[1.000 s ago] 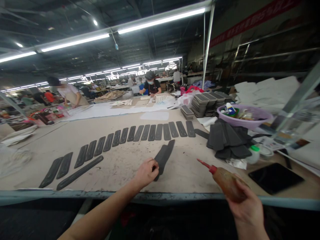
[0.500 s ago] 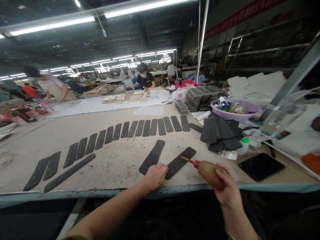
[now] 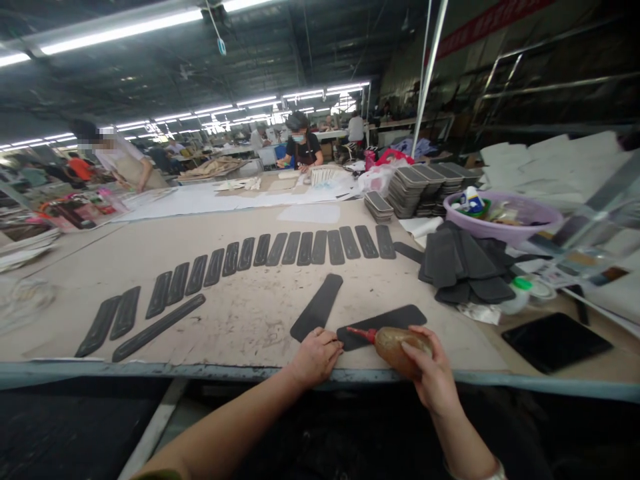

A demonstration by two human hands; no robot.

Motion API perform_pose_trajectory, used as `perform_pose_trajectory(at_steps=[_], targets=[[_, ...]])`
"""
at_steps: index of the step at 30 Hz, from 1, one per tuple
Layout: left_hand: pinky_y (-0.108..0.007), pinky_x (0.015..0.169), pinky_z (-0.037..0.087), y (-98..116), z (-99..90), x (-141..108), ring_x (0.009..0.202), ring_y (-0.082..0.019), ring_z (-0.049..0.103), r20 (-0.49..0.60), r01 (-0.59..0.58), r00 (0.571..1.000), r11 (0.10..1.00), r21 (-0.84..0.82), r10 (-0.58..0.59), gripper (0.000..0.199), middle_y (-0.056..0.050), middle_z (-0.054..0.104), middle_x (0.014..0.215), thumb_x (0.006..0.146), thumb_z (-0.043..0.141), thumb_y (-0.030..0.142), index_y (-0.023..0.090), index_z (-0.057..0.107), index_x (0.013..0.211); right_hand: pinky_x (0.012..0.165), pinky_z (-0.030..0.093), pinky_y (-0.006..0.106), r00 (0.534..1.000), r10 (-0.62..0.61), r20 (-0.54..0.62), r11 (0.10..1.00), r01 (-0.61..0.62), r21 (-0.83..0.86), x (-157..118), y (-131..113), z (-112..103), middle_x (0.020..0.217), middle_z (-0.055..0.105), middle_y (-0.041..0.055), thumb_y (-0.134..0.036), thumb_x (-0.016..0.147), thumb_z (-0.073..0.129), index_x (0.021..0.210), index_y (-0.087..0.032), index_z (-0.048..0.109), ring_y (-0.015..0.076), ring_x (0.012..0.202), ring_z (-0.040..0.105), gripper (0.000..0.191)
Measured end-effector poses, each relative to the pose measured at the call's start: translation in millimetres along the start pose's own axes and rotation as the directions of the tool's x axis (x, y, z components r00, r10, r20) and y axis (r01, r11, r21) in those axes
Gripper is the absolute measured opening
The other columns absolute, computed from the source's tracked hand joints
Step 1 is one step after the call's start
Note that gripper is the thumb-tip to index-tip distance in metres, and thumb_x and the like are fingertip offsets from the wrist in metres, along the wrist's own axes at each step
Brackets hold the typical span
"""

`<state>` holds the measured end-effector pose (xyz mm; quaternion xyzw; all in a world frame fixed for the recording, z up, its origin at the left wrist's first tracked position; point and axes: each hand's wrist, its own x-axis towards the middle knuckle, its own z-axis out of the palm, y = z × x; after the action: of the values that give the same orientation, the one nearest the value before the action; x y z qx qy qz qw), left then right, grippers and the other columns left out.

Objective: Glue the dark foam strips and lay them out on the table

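Observation:
My right hand (image 3: 433, 370) is wrapped round a squeeze bottle (image 3: 397, 348) of brownish glue with a red nozzle. The bottle lies nearly level, its tip over the near left end of a flat black panel (image 3: 395, 323) with rounded ends. My left hand (image 3: 317, 357) is closed, its fingertips at that panel's left end, gripping the edge. Just behind my left hand a second black panel (image 3: 317, 307) lies slanted on the table. Farther back runs a curved row of similar black panels (image 3: 305, 248) with shiny, wet-looking outlines. One more panel (image 3: 160, 328) lies in front of the row.
At right are a pile of black panels (image 3: 463, 260), a purple basin (image 3: 505, 217), a green-lidded jar (image 3: 517, 297) and a dark tablet-like slab (image 3: 555, 341). Stacked panels (image 3: 415, 190) stand behind. Co-workers (image 3: 303, 147) work at the far tables. The table edge (image 3: 225, 373) is close to me.
The bottle's nozzle has moved from the panel's far part to its near left end. The panel has turned to lie more crosswise. The whole view has shifted slightly.

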<state>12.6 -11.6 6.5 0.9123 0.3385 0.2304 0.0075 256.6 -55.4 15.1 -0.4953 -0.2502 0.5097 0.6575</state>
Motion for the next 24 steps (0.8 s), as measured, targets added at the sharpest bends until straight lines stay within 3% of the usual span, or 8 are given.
perform_pose_trajectory(at_steps=[4, 9, 15, 19, 24], targets=[[-0.032, 0.078, 0.047, -1.0, 1.5, 2.0, 0.082, -0.017, 0.054, -0.020, 0.033, 0.999, 0.999, -0.028, -0.034, 0.023, -0.008, 0.063, 0.091, 0.092, 0.046, 0.022, 0.016, 0.069, 0.090, 0.066, 0.046, 0.026, 0.998, -0.065, 0.025, 0.997, 0.066, -0.040, -0.4, 9.6, 1.9, 0.091, 0.060, 0.0005, -0.038, 0.062, 0.080, 0.104, -0.026, 0.054, 0.0179, 0.078, 0.056, 0.051], [-0.032, 0.079, 0.046, 0.1, 2.1, 2.2, 0.083, -0.016, 0.053, 0.002, 0.013, 1.000, 0.999, -0.036, -0.013, 0.025, -0.007, 0.062, 0.092, 0.092, 0.043, 0.018, 0.016, 0.067, 0.084, 0.071, 0.044, 0.030, 0.988, -0.137, 0.071, 0.964, 0.150, -0.222, -1.6, 19.0, 6.7, 0.092, 0.059, 0.0007, -0.042, 0.065, 0.077, 0.105, -0.024, 0.054, 0.0193, 0.079, 0.055, 0.049], [-0.033, 0.076, 0.047, 1.6, 1.6, 1.9, 0.081, -0.017, 0.052, 0.005, 0.062, 0.998, 0.998, -0.030, -0.061, 0.025, -0.008, 0.059, 0.089, 0.092, 0.044, 0.020, 0.016, 0.066, 0.081, 0.077, 0.041, 0.031, 0.972, -0.213, 0.097, 0.905, 0.234, -0.355, -5.0, 15.4, 12.3, 0.094, 0.059, 0.0001, -0.042, 0.069, 0.072, 0.103, -0.024, 0.055, 0.0197, 0.083, 0.055, 0.042], [-0.033, 0.080, 0.047, 1.0, 2.6, 1.6, 0.085, -0.017, 0.054, -0.005, 0.025, 1.000, 0.999, -0.028, -0.025, 0.023, -0.008, 0.061, 0.095, 0.091, 0.045, 0.018, 0.016, 0.067, 0.084, 0.076, 0.041, 0.031, 0.973, -0.228, 0.044, 0.904, 0.228, -0.362, -2.4, 12.6, 4.8, 0.092, 0.060, 0.0000, -0.043, 0.068, 0.073, 0.102, -0.023, 0.055, 0.0195, 0.082, 0.055, 0.042], [-0.036, 0.085, 0.047, -1.3, 6.3, 0.2, 0.092, -0.018, 0.058, -0.009, 0.002, 1.000, 0.999, -0.052, -0.003, 0.023, -0.008, 0.065, 0.097, 0.093, 0.044, 0.019, 0.015, 0.066, 0.097, 0.074, 0.041, 0.032, 0.950, -0.294, -0.104, 0.896, 0.236, -0.376, 8.7, 8.4, -13.4, 0.090, 0.059, 0.0003, -0.047, 0.066, 0.073, 0.102, -0.022, 0.055, 0.0197, 0.079, 0.054, 0.047]])
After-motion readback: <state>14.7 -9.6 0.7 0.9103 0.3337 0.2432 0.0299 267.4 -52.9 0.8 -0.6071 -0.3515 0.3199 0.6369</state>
